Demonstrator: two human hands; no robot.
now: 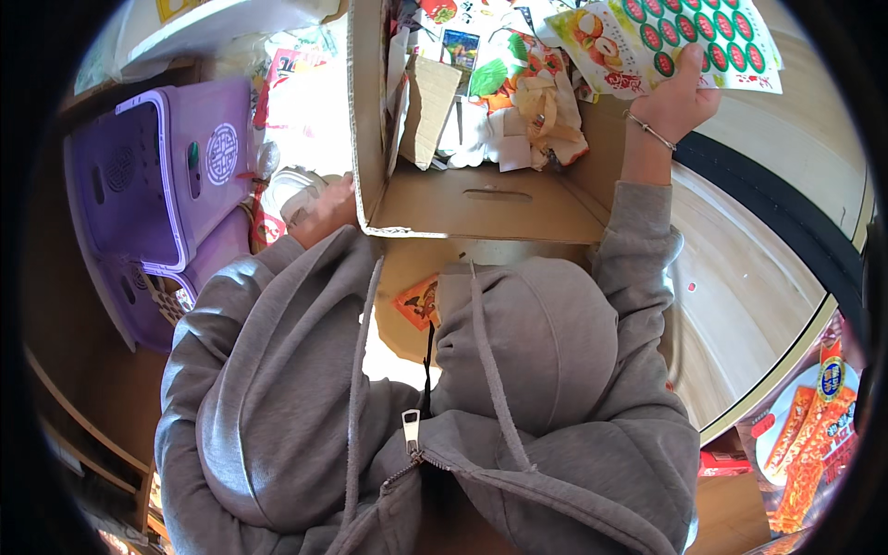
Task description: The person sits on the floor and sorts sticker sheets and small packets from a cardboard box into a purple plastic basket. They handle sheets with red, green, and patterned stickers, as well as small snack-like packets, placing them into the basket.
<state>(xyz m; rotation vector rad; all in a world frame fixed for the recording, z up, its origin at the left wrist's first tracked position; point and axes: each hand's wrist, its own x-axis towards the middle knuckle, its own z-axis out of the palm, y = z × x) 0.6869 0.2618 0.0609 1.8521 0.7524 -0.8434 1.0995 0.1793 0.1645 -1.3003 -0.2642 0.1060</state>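
Before me stands a cardboard box [485,208], full of paper scraps [527,132], torn cardboard [427,111] and colourful printed packaging. My right hand [676,97] is raised at the box's far right corner, thumb pressed on a printed sheet [701,41]. That sheet bears lychee pictures and rows of round red and green stickers or labels. On the other side, my left hand [329,208] is at the outer left wall of the box. It is blurred by bright light and partly hidden, so its grip does not show.
Purple plastic baskets [215,118] lie on their sides at the left. Red printed packages [284,80] lie beyond them in glare. An orange packet [418,302] is on the floor between my knees. To the right are a wooden panel [749,277] and a food-printed carton [805,430].
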